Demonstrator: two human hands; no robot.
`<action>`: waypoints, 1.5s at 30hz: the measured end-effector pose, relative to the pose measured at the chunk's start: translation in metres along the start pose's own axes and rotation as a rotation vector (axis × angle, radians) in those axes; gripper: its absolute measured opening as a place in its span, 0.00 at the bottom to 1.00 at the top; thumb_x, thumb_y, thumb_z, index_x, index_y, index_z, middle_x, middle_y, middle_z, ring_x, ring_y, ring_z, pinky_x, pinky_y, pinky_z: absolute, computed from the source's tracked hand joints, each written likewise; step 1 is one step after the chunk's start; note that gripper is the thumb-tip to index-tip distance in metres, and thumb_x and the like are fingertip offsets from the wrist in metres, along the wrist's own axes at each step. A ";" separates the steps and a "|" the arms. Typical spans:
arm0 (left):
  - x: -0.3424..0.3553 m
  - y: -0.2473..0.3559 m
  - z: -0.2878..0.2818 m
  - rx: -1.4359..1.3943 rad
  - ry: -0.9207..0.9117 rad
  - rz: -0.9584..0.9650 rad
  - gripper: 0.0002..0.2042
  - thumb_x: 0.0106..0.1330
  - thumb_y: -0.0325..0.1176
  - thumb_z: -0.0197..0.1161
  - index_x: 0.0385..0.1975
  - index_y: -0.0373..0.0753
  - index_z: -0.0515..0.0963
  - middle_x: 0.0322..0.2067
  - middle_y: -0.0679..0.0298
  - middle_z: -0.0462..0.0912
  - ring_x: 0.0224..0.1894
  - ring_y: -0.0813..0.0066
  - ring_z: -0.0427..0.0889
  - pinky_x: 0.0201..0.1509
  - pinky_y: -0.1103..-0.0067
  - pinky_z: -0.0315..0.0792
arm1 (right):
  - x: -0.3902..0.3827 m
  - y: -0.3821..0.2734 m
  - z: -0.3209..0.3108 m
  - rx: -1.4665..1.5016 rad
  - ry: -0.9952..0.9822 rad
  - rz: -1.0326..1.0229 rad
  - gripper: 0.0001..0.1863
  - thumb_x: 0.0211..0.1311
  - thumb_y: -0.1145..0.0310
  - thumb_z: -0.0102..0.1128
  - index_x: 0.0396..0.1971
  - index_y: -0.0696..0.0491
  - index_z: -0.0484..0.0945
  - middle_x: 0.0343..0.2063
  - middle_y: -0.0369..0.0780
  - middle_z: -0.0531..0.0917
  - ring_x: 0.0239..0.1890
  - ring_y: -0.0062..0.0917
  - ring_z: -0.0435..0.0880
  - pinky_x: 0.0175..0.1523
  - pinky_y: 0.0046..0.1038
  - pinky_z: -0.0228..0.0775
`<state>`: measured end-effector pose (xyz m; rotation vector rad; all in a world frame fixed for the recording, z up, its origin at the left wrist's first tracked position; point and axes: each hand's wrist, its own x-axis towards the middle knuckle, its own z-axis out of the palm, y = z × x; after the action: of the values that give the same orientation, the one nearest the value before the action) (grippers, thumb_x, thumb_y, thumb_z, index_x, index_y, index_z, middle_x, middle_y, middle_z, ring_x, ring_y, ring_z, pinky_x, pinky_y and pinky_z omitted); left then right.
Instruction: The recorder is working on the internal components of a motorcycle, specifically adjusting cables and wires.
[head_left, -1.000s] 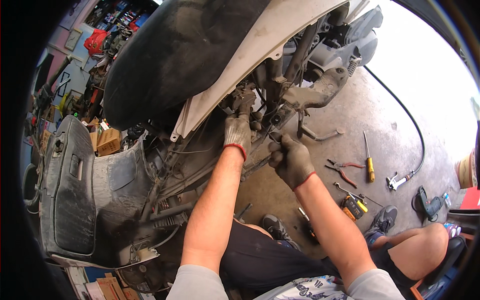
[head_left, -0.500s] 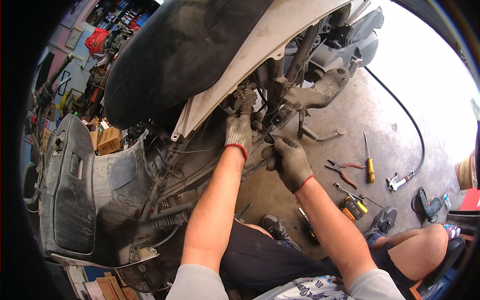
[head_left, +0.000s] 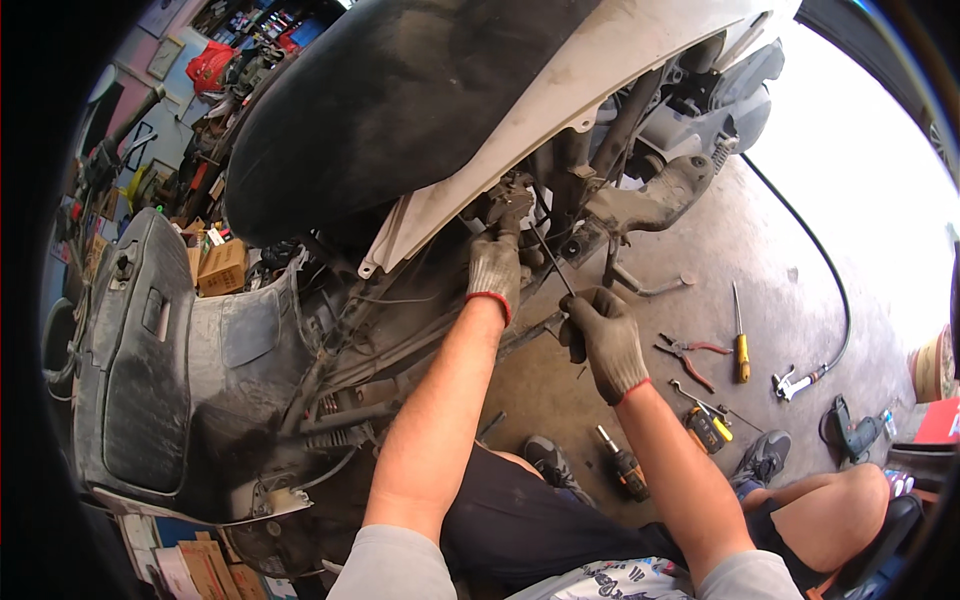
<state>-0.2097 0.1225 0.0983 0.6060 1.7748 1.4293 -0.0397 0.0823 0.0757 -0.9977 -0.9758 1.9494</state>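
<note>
Both my hands wear grubby gloves with red cuffs, under the scooter's pale side panel (head_left: pixel 470 180). My left hand (head_left: pixel 494 265) reaches up with closed fingers onto a dirty metal component (head_left: pixel 508 200), its fingertips partly hidden. Lower and to the right, my right hand (head_left: pixel 607 338) pinches the end of a thin dark cable or rod (head_left: pixel 555 262) that runs up toward that component. A metal bracket (head_left: pixel 650 200) juts out to the right of both hands.
On the concrete floor lie pliers (head_left: pixel 690 355), a yellow screwdriver (head_left: pixel 742 355), yellow-black tools (head_left: pixel 708 430), a drill (head_left: pixel 857 432) and an air hose (head_left: pixel 835 260). My feet and knees are below. Cluttered shelves and cardboard boxes (head_left: pixel 220 268) stand at the left.
My right hand has moved down and right, and more of the thin cable shows between it and the component. The view has shifted slightly; my left hand stays at the component.
</note>
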 end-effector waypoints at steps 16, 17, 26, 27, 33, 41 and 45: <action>-0.007 0.008 0.009 -0.196 -0.029 -0.165 0.20 0.72 0.52 0.53 0.27 0.42 0.74 0.18 0.70 0.74 0.16 0.82 0.69 0.16 0.84 0.56 | 0.006 -0.025 0.007 -0.628 0.239 -0.449 0.13 0.62 0.61 0.56 0.39 0.55 0.80 0.32 0.51 0.83 0.39 0.46 0.84 0.43 0.38 0.75; 0.001 0.001 0.003 -0.149 -0.053 -0.141 0.22 0.69 0.58 0.54 0.27 0.44 0.75 0.18 0.70 0.75 0.16 0.81 0.71 0.17 0.82 0.61 | 0.005 -0.026 0.009 -0.629 0.235 -0.453 0.13 0.62 0.61 0.56 0.39 0.55 0.80 0.32 0.51 0.83 0.39 0.46 0.84 0.43 0.38 0.75; 0.005 -0.002 0.001 -0.192 -0.057 -0.179 0.22 0.66 0.60 0.58 0.32 0.44 0.76 0.22 0.69 0.77 0.19 0.80 0.74 0.18 0.81 0.63 | 0.006 -0.029 0.011 -0.662 0.252 -0.469 0.13 0.62 0.61 0.57 0.38 0.55 0.80 0.32 0.51 0.83 0.39 0.46 0.83 0.42 0.39 0.75; 0.001 0.002 0.004 -0.223 -0.054 -0.172 0.20 0.68 0.57 0.58 0.34 0.44 0.76 0.24 0.68 0.78 0.20 0.80 0.75 0.18 0.82 0.63 | 0.007 -0.029 0.010 -0.707 0.275 -0.504 0.12 0.61 0.61 0.57 0.37 0.55 0.80 0.31 0.51 0.83 0.38 0.47 0.83 0.41 0.40 0.75; -0.013 0.016 0.009 -0.555 -0.154 -0.183 0.10 0.74 0.41 0.54 0.41 0.43 0.77 0.29 0.67 0.82 0.27 0.80 0.81 0.21 0.84 0.68 | 0.003 -0.039 0.010 -0.916 0.328 -0.571 0.11 0.60 0.62 0.56 0.35 0.54 0.80 0.27 0.51 0.83 0.34 0.48 0.83 0.39 0.43 0.75; -0.004 0.014 0.003 -0.873 -0.336 -0.198 0.09 0.74 0.32 0.50 0.43 0.38 0.78 0.35 0.61 0.84 0.36 0.70 0.86 0.36 0.78 0.82 | 0.003 -0.033 0.019 -0.699 0.326 -0.717 0.11 0.62 0.61 0.58 0.31 0.56 0.78 0.22 0.44 0.82 0.20 0.36 0.81 0.29 0.37 0.71; -0.013 0.021 -0.007 -0.945 -0.454 -0.165 0.09 0.72 0.26 0.49 0.44 0.33 0.77 0.38 0.58 0.83 0.42 0.64 0.85 0.44 0.71 0.84 | 0.000 -0.048 0.015 0.410 -0.155 0.166 0.09 0.67 0.64 0.55 0.36 0.54 0.76 0.16 0.31 0.73 0.12 0.17 0.63 0.22 0.22 0.57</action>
<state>-0.2092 0.1142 0.1229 0.2273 0.6493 1.6368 -0.0404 0.0992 0.1226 -0.7184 -0.5488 2.2722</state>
